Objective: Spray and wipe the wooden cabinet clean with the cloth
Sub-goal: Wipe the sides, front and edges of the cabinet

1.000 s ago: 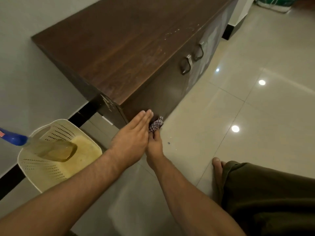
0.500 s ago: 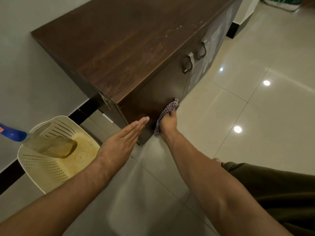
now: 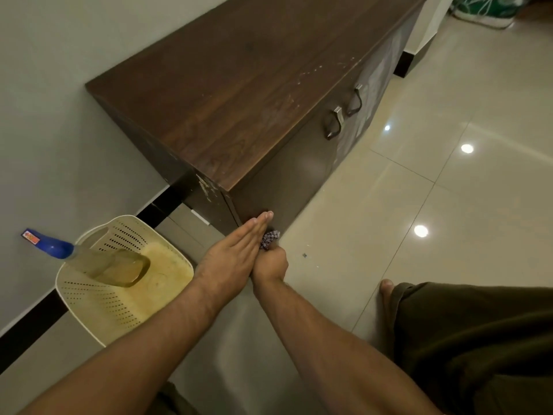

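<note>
Low corner of the wooden cabinet (image 3: 239,94) being wiped.
Left of it, a cream basket (image 3: 98,307) holds a spray bottle (image 3: 89,259); the left hand (image 3: 233,256) lies flat, fingers extended, against the cabinet's near corner, the right hand (image 3: 270,265) fisted around the checked cloth (image 3: 269,238) at the cabinet's base.

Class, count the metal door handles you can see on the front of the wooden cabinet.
2. One handle is the nearer; the other handle sits just beyond it, both high on the cabinet doors. More may be hidden farther along.
</note>
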